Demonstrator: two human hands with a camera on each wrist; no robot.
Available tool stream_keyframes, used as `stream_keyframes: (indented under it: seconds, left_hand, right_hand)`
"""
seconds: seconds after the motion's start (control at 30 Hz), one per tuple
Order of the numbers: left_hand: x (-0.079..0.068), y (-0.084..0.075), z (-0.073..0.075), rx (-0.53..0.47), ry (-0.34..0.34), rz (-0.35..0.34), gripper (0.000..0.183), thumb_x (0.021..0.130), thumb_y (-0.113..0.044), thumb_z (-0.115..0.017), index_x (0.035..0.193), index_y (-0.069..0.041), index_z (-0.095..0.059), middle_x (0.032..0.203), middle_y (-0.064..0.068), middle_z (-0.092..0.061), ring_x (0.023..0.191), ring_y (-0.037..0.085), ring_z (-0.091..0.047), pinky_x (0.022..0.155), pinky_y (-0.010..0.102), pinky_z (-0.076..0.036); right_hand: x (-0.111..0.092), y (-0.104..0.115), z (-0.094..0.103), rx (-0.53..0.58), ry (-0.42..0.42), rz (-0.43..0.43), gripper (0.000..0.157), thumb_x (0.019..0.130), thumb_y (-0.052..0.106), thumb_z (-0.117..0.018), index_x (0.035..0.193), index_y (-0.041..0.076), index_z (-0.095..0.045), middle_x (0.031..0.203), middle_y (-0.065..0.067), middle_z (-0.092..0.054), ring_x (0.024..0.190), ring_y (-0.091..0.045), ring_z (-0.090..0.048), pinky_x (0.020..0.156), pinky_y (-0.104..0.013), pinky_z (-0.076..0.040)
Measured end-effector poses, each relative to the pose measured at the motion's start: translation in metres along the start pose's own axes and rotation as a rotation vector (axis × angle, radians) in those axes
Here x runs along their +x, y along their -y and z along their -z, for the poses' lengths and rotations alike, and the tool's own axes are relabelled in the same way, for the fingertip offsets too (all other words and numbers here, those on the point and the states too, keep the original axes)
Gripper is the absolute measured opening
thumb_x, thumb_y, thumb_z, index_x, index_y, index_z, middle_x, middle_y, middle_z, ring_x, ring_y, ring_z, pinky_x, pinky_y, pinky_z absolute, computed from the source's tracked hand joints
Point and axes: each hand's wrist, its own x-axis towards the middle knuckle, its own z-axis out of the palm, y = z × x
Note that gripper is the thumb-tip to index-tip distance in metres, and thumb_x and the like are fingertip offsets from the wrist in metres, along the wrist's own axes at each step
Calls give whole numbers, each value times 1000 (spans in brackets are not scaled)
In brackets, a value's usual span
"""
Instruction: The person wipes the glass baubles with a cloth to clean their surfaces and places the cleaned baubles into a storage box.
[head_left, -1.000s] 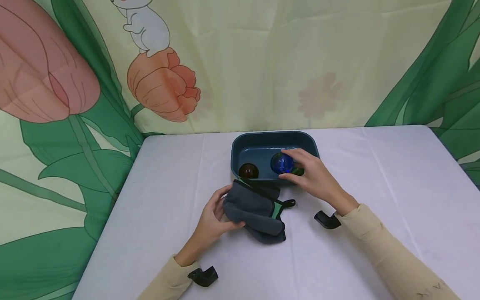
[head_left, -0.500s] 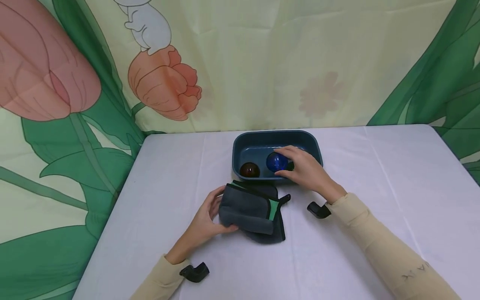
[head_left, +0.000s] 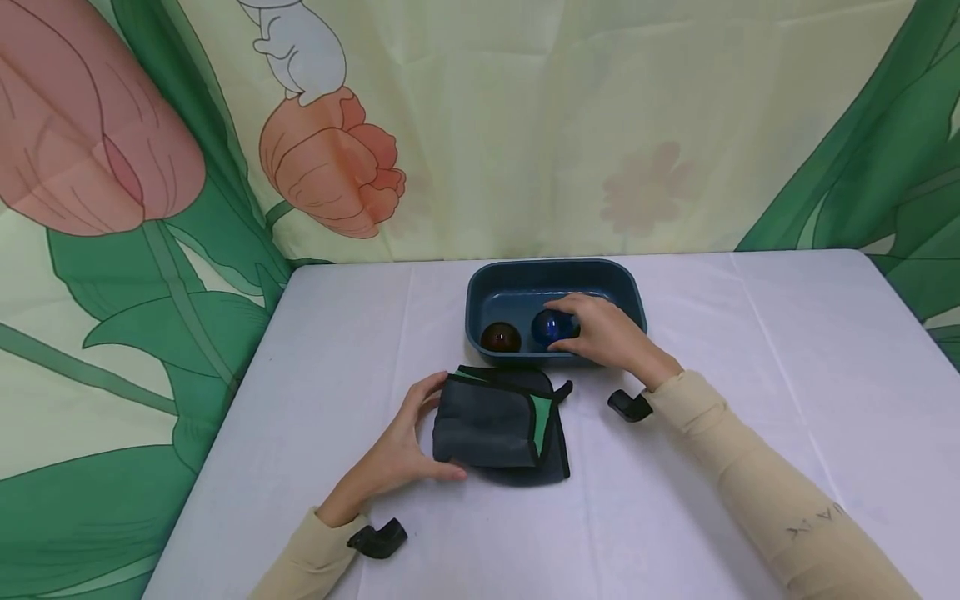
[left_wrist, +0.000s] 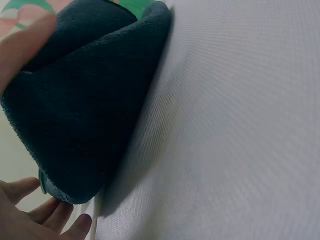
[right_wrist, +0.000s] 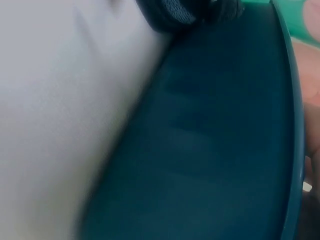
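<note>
My right hand (head_left: 603, 333) reaches over the front wall of the dark blue tray (head_left: 555, 357). Its thumb and fingers pinch a shiny, see-through blue ball (head_left: 547, 327) low inside the tray. Left of it lies a dark brown-red ball (head_left: 501, 337). In front of the tray, a folded dark grey cloth (head_left: 483, 425) with green lining and black trim lies on the table. My left hand (head_left: 397, 454) is at the cloth's left edge, fingers spread and thumb below the near edge. In the left wrist view, fingertips (left_wrist: 57, 212) are right at the corner of the cloth (left_wrist: 90, 100).
A white cloth covers the table (head_left: 675, 517). Behind its far edge hangs a curtain (head_left: 517, 133) printed with tulips and a rabbit. A black loop (head_left: 564, 390) sticks out from the folded cloth towards the tray. The tray's outer wall (right_wrist: 200, 140) fills much of the right wrist view.
My right hand has moved left and lowered the blue ball deeper into the tray. The folded cloth has settled flatter on the table, and my left hand has drawn back to the left with its thumb off it.
</note>
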Motion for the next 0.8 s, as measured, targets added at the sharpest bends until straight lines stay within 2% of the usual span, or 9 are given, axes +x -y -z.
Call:
stream_keyframes:
  seconds: [0.13,0.27,0.47,0.67,0.8]
  left_hand:
    - [0,-2,0,0,-1,19,119,65,-22,-95,157,-14,-19,160,-2,-20,145,31,-29,117,60,-25]
    - [0,-2,-1,8,-14,12,110,71,-20,-91,156,-12,-22,160,3,-21,143,31,-31,117,59,-27]
    - [2,-4,-2,51,-50,22,104,74,-22,-88,155,-11,-25,159,4,-24,143,32,-33,118,56,-28]
    - [8,-9,0,98,-82,25,95,78,-27,-85,155,-14,-30,158,0,-27,145,27,-31,119,54,-27]
    - [12,-12,0,113,-91,-15,88,83,-27,-82,154,-15,-33,157,0,-30,145,22,-30,120,53,-27]
  right_hand:
    - [4,-3,0,15,35,2,62,81,18,-83,135,-1,-59,133,-20,-62,120,-35,-60,99,-50,-52]
    - [5,-7,0,42,68,-8,59,82,17,-82,134,0,-60,134,-20,-61,120,-35,-60,96,-49,-54]
    - [5,-9,1,76,108,-11,60,87,20,-78,138,-2,-55,139,-22,-56,125,-37,-56,101,-50,-51]
    - [-1,-7,8,91,48,-7,59,89,25,-76,138,-2,-55,135,-21,-56,123,-36,-55,101,-53,-49]
    - [-6,-6,13,77,11,-3,60,89,28,-75,138,-1,-55,135,-19,-55,124,-35,-55,101,-53,-48]
